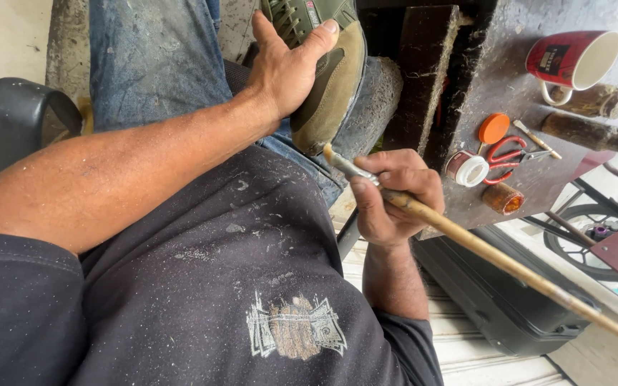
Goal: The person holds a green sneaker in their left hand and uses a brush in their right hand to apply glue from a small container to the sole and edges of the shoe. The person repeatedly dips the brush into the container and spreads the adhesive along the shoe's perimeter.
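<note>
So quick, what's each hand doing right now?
Left hand: closed around the green and tan shoe.
Right hand: closed on a long-handled brush.

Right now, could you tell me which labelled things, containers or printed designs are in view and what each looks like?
Mug: lying on the dark bench at upper right, red with white inside, dark rectangular label.
Small jar: bench edge, round, white lid.
Orange lid: beside it, round.
Shirt print: on the black shirt, grey and brown.
No screens or signs.
</note>
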